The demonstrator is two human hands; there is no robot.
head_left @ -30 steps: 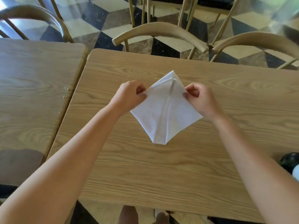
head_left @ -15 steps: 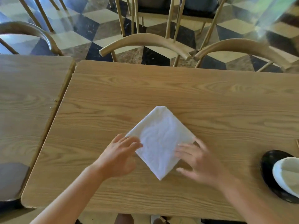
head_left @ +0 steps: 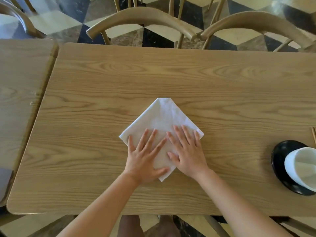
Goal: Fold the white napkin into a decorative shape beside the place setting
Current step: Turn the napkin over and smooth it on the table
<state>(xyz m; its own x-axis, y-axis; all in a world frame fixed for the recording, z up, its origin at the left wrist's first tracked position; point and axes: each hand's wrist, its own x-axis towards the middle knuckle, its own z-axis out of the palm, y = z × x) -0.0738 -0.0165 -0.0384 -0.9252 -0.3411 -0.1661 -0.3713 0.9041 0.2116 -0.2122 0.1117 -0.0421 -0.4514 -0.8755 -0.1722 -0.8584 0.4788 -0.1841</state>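
Note:
The white napkin [head_left: 162,115] lies flat on the wooden table [head_left: 171,74] as a diamond, one corner pointing away from me and one towards me. My left hand [head_left: 145,158] rests palm down on its near left half, fingers spread. My right hand [head_left: 186,151] presses flat on its near right half, fingers spread too. Both hands hide much of the lower part of the napkin. The place setting at the right edge is a black plate [head_left: 282,161] with a white bowl [head_left: 302,168] on it.
A second wooden table [head_left: 18,93] butts against the left side with a narrow gap. Two curved wooden chair backs [head_left: 142,16] stand along the far edge. The tip of a chopstick [head_left: 313,135] shows at the right edge.
The napkin was held up by both hands, then turned over and laid down as a diamond. Both hands have moved onto it and now press it flat.

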